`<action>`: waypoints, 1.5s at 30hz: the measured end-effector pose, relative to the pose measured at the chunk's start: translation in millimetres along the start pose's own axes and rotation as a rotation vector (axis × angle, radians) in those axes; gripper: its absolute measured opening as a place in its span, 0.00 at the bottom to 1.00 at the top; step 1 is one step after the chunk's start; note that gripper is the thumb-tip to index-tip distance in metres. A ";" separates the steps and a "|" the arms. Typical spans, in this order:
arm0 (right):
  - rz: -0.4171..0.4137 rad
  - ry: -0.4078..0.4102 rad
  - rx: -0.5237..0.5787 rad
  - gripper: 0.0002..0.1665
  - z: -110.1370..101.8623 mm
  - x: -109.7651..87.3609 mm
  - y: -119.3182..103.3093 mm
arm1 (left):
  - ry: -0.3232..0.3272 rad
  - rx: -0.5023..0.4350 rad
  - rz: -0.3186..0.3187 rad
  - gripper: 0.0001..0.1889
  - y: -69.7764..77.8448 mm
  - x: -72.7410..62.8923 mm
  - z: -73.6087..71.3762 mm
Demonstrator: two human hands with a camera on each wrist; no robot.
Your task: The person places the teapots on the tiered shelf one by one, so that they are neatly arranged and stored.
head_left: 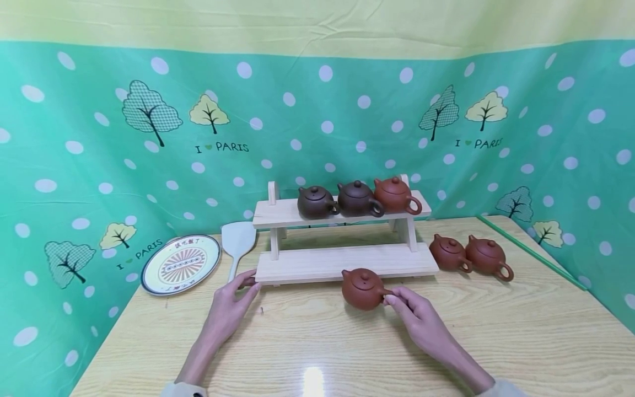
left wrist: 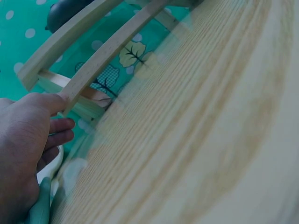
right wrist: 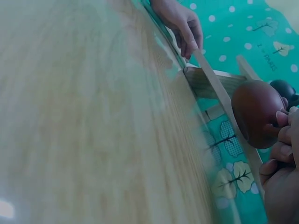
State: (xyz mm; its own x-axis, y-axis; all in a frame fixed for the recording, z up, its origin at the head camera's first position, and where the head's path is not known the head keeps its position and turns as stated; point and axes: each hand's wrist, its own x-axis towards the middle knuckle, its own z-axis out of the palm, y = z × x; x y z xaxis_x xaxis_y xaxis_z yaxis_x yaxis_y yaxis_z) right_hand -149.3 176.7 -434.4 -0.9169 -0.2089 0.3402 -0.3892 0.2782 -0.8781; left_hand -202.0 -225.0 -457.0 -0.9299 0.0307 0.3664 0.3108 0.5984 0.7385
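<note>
My right hand pinches the handle of a reddish-brown clay teapot, held raised in front of the lower board of a two-tier wooden shelf. In the right wrist view, the same teapot hangs from curled fingers, its base showing. My left hand holds the front left corner of the lower board; in the left wrist view the thumb of that hand lies against the board's end. Along the upper board stand two dark brown teapots and a reddish one.
Two more reddish teapots stand on the table right of the shelf. A green stick lies along the right edge. On the left are a patterned plate and a white spatula. A polka-dot curtain encloses the table.
</note>
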 end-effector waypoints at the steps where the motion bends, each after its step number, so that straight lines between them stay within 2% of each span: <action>1: -0.006 -0.001 0.000 0.08 0.8 1.0 -0.2 | 0.000 0.001 -0.001 0.20 0.1 -0.1 -0.1; 28: 0.007 -0.017 0.049 0.11 24.4 28.4 -2.7 | 0.007 0.032 0.006 0.20 0.2 -0.5 0.0; 45: 0.011 0.020 0.078 0.11 43.9 46.5 -3.4 | 0.011 0.013 0.020 0.20 -1.0 -0.1 0.4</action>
State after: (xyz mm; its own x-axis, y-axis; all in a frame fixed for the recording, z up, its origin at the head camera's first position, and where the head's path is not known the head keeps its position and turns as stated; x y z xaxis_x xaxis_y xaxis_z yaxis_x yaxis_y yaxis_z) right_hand -186.8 124.9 -430.3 -0.9230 -0.1873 0.3362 -0.3716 0.2066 -0.9051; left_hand -202.2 -225.3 -458.1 -0.9214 0.0343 0.3871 0.3266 0.6083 0.7234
